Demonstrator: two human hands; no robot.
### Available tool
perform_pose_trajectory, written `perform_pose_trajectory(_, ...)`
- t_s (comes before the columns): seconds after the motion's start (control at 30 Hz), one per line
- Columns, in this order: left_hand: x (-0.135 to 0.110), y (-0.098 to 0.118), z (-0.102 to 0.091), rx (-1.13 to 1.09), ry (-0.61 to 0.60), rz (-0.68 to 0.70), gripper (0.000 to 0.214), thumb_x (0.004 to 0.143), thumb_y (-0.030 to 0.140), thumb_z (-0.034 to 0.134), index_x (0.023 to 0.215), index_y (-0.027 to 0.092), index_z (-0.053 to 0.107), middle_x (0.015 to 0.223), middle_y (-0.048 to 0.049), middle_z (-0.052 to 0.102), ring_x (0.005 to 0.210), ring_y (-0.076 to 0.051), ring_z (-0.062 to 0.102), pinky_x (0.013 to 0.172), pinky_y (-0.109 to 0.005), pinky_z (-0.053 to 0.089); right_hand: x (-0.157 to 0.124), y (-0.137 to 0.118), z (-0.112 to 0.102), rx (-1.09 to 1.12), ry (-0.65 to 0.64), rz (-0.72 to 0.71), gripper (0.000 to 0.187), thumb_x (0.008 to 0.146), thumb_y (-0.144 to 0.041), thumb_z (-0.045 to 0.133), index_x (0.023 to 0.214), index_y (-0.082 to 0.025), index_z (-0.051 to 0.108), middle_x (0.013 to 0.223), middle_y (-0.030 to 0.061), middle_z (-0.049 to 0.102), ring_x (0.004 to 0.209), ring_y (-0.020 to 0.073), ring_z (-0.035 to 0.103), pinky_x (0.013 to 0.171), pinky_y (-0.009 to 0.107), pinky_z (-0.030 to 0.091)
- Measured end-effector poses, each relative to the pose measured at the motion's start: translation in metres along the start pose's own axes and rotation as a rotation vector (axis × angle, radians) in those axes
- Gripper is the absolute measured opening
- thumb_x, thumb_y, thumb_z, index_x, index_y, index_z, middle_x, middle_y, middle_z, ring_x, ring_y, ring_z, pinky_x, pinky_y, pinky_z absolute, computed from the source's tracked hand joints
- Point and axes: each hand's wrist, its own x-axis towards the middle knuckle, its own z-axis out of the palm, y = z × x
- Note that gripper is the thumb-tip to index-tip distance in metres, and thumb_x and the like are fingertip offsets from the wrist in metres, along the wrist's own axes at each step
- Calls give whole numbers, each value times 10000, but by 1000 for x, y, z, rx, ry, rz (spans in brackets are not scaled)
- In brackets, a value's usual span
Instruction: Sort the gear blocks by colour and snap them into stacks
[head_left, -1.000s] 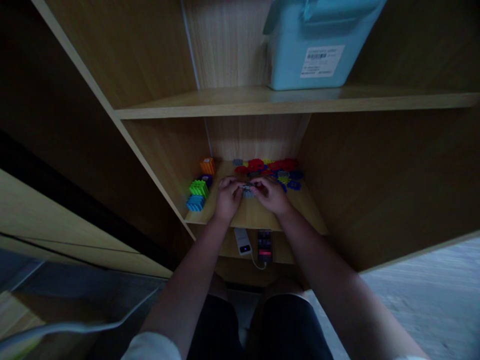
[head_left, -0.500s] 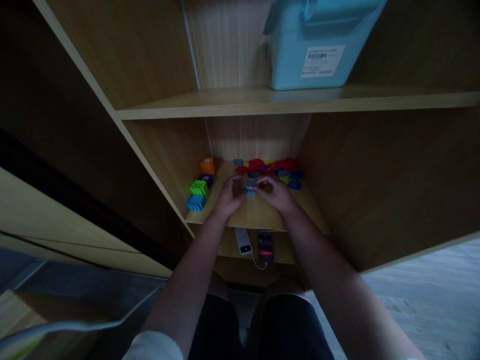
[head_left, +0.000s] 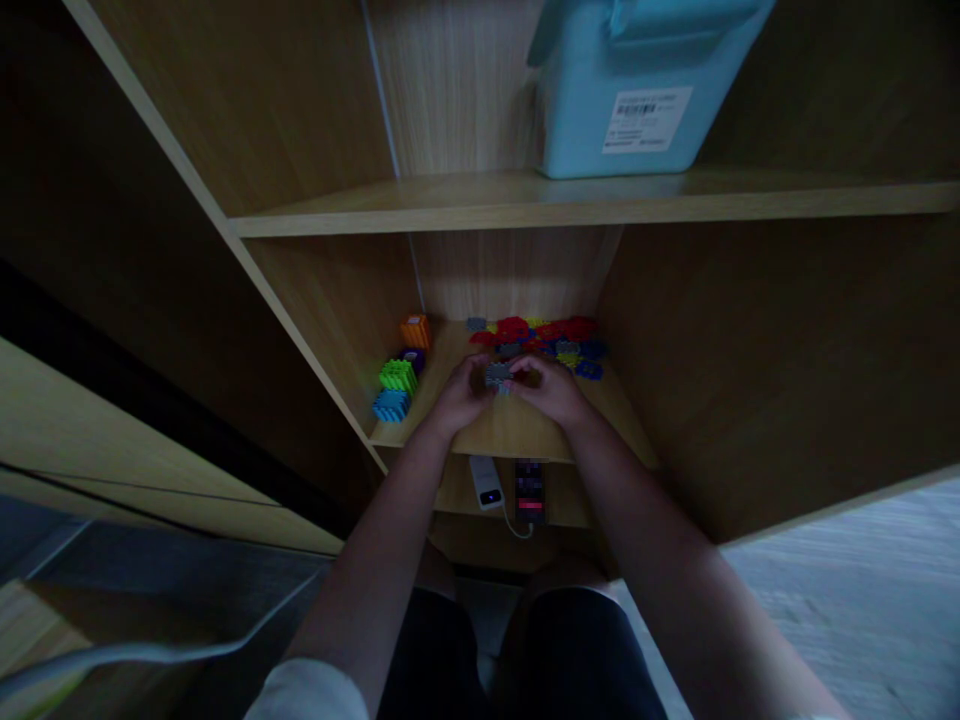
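Observation:
A small grey block of notched, interlocking plastic tiles [head_left: 498, 376] is between my hands, low over the middle shelf. My right hand [head_left: 553, 388] pinches its right side with thumb and fingers. My left hand [head_left: 459, 396] curls round its left side, the thumb near the lower edge. Behind my fingertips lies a loose grey tile [head_left: 510, 350]. Red tiles [head_left: 513, 328] are heaped at the back of the shelf, mixed with yellow and blue tiles [head_left: 589, 370]. The underside of the block is hidden.
Along the left wall stand an orange cube [head_left: 415, 331], a purple cube [head_left: 412, 357], a green cube [head_left: 399, 376] and a blue cube [head_left: 391, 405]. A light-blue bin [head_left: 577, 120] sits on the upper shelf [head_left: 465, 205]. Below lie a white power bank [head_left: 486, 482] and a phone [head_left: 529, 490], joined by a cable.
My left hand has moved slightly right and down, closing in on the grey block. A grey tile on the block now lies flatter and lower. My right hand has hardly moved.

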Motion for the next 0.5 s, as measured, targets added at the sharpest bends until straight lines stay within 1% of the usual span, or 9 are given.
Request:
perform_pose_trajectory(0.2, 0, 3, 1, -9, 1, -5, 541, 860, 195, 772, 1365, 205, 580, 1435, -148, 659, 1381, -308, 613, 1246, -528, 431, 0, 8, 3, 4, -15, 21, 258, 871, -483, 819, 1022, -297, 720, 1150, 39, 801, 1067, 257, 745, 994, 437, 576)
perform_pose_trajectory(0.37, 1, 4, 1, 8, 8, -9, 527, 855, 164, 750, 1354, 197, 583, 1431, -157, 663, 1376, -307, 620, 1243, -533, 437, 0, 6, 2, 6, -13, 11, 248, 875, -478, 809, 1009, -290, 717, 1137, 45, 800, 1055, 253, 745, 982, 429, 576)
perform_pose_trajectory(0.5, 0, 4, 0, 3, 9, -3, 532, 854, 163, 750, 1357, 207, 584, 1424, -148, 668, 1370, -296, 625, 1243, -530, 443, 0, 4, 2, -7, -24, 44, 264, 872, -498, 798, 1008, -289, 711, 1144, 42, 799, 1064, 245, 745, 991, 424, 576)
